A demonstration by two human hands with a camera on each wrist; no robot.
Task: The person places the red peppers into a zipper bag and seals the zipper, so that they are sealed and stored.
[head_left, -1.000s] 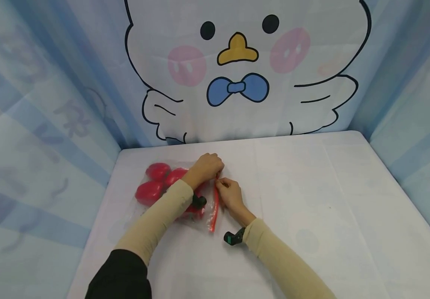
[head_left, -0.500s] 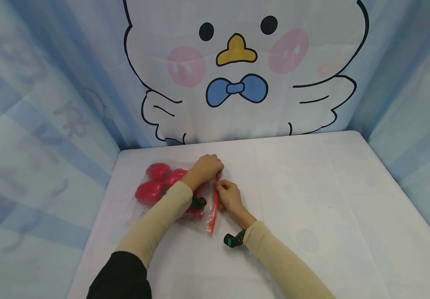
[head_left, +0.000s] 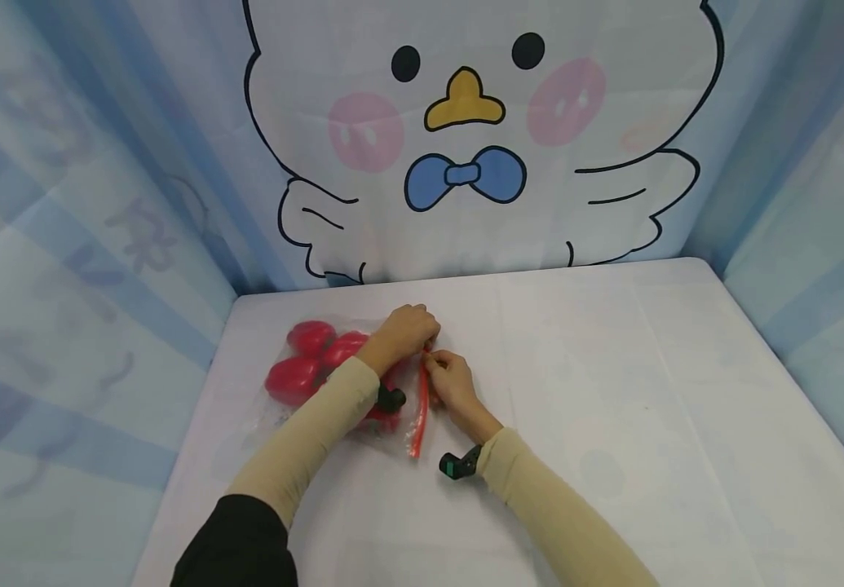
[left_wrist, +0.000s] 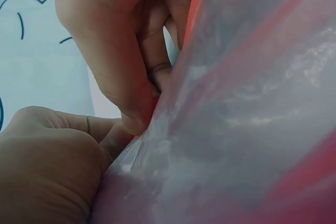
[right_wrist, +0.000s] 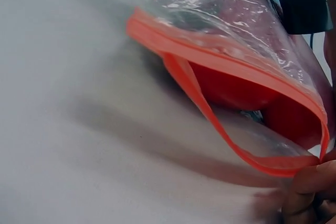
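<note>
A clear zip bag (head_left: 395, 432) with an orange-red zip strip (head_left: 422, 416) lies at the left of the table. Several glossy red rounded things (head_left: 293, 380) are inside it. My left hand (head_left: 403, 330) pinches the far end of the strip, its arm crossing over the bag. Close beside it, my right hand (head_left: 452, 381) pinches the same strip a little nearer to me. In the right wrist view the two edges of the zip (right_wrist: 231, 66) gape apart between the near end and the fingers, and red things show through the gap.
A white-covered table (head_left: 612, 391) extends to the right of the bag. Behind it hangs a curtain (head_left: 466, 236) with a cartoon bird, and pale blue curtains stand at both sides. A small black camera (head_left: 458, 465) sits on the right wrist.
Both hands stay at the far end of the zip strip, with only slight finger movement. The bag and the red things keep their places.
</note>
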